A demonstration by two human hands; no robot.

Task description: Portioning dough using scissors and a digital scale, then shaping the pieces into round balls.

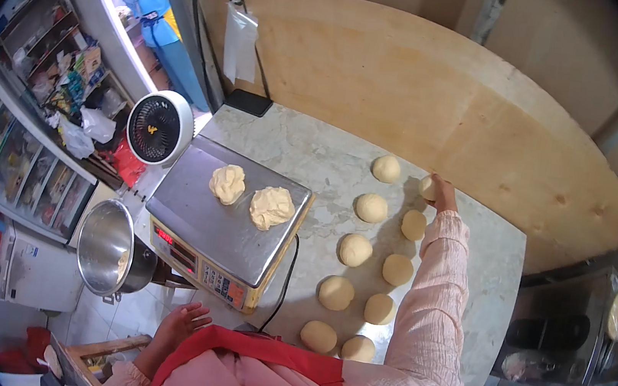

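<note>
My right hand [444, 195], arm stretched to the far side of the table, has its fingers round a smooth dough ball [427, 187] at the far end of the right-hand row. Two rows of round dough balls run toward me; the nearest in the right row is a ball [358, 349] close to my body. On the steel pan of a digital scale [232, 218] lie two rough dough lumps, a smaller lump [227, 184] and a larger lump [272, 208]. Low by my waist, my left hand [182, 326] is empty, its fingers extended, below the scale's near edge.
Left of the scale are a steel bowl [103, 245] with dough scraps and a round fan [156, 128]. A flat black object [248, 102] lies at the far left corner. A plywood board [414, 90] borders the table's far side. Another person [154, 12] stands beyond the doorway.
</note>
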